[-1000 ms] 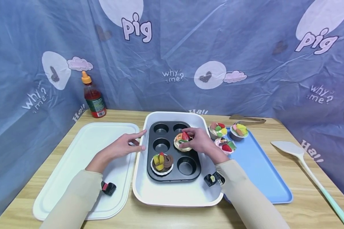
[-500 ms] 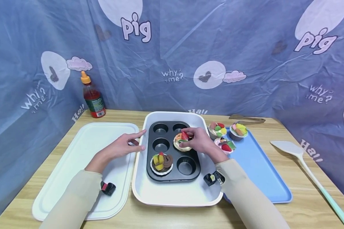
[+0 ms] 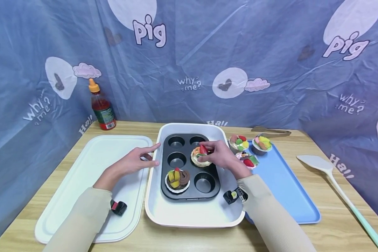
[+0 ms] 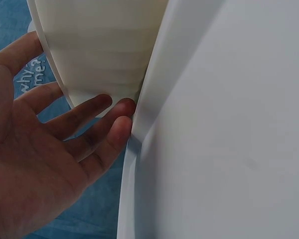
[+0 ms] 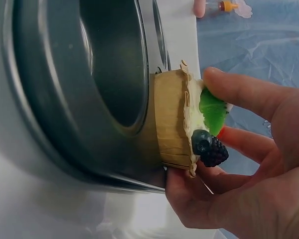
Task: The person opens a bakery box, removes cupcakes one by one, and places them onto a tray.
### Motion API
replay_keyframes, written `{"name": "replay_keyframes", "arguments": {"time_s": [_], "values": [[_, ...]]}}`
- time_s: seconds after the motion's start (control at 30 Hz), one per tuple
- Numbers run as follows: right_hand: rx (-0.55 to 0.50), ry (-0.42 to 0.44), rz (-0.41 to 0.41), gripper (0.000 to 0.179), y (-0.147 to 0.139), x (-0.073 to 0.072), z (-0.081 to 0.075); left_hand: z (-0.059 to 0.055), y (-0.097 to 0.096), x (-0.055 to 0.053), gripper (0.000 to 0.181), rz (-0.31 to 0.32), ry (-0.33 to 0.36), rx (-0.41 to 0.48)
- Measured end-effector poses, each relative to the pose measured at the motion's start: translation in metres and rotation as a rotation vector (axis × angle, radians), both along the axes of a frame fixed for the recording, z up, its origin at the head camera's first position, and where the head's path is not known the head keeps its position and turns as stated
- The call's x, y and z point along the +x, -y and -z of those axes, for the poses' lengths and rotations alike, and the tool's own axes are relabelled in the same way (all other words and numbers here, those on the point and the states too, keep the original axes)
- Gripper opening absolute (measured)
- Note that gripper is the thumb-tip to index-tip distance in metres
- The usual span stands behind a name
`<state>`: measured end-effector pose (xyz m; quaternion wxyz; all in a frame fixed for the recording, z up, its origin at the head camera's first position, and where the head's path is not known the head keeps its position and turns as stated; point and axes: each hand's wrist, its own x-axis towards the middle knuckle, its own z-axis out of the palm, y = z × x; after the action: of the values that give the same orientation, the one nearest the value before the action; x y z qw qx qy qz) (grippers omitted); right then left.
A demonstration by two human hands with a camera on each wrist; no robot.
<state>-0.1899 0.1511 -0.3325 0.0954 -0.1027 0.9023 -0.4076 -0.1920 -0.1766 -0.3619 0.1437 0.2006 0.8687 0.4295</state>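
My right hand (image 3: 222, 154) holds a fruit-topped cupcake (image 3: 196, 157) at the middle right cup of a dark muffin tin (image 3: 189, 196). In the right wrist view, thumb and fingers are around this cupcake (image 5: 172, 119), whose brown paper side stands above the tin surface; blackberry and green leaf pieces show on top. A chocolate-swirl cupcake (image 3: 184, 178) with yellow fruit sits in the tin's near left cup. The tin lies inside a white bin (image 3: 195, 215). My left hand (image 3: 127, 161) is spread at the bin's left rim, fingertips against its outer side in the left wrist view.
Three cupcakes (image 3: 260, 145) stand on the far end of a blue tray (image 3: 289, 196) at the right. A white tray (image 3: 88, 175) lies left. Around them are a sauce bottle (image 3: 104, 110), tongs (image 3: 274, 132) and a long-handled white spatula (image 3: 316, 161).
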Motion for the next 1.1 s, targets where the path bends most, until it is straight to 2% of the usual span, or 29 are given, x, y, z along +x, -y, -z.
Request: {"name": "replay_keyframes", "arguments": {"time_s": [0.63, 1.1], "values": [[-0.037, 0.003, -0.010, 0.060, -0.0025, -0.0020, 0.0031, 0.0006, 0.0011, 0.0021, 0.072, -0.019, 0.021, -0.003], [-0.108, 0.002, 0.052, 0.061, -0.0065, -0.0032, -0.0005, 0.0005, 0.0003, 0.0008, 0.072, 0.001, 0.005, 0.000]]}}
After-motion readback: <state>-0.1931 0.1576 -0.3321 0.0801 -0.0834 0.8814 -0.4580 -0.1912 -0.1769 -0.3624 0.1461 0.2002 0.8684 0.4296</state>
